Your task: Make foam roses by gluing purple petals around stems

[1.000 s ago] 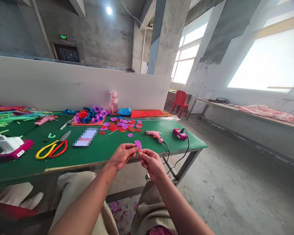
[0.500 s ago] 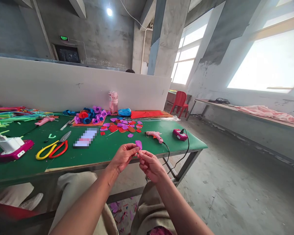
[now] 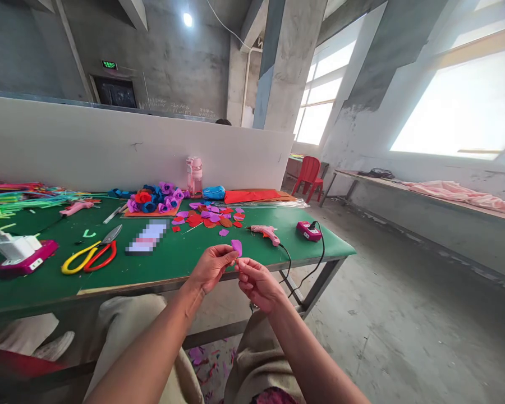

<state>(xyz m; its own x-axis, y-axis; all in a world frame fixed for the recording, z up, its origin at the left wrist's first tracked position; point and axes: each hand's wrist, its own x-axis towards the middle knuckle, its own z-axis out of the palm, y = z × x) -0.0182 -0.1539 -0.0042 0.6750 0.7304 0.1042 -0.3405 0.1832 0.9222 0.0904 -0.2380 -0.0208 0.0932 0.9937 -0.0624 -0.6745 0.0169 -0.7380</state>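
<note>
Above the near edge of the table, my left hand (image 3: 214, 267) pinches a purple paper petal (image 3: 236, 247) that stands up past its fingertips. Close beside it, my right hand (image 3: 258, 282) has thumb and index finger pressed together at the petal's lower end. What lies between the fingertips there is too small and covered to make out fully. Loose red, brown and purple petals (image 3: 210, 215) lie scattered beyond my hands. Finished purple, blue and red paper flowers (image 3: 157, 197) are heaped farther left. A pink glue gun (image 3: 266, 233) rests to the right of my hands.
Scissors (image 3: 93, 255) with yellow and red handles lie left on the green table (image 3: 185, 259). Magenta power sockets (image 3: 310, 230) sit at both ends, cords hanging off the right edge. A pink bottle (image 3: 194, 176) stands by the white partition (image 3: 134, 140). Red paper (image 3: 252, 196) lies behind.
Both hands stay nearly in place, fingertips together at the petal. The purple petal has tilted only slightly; nothing else has visibly moved.
</note>
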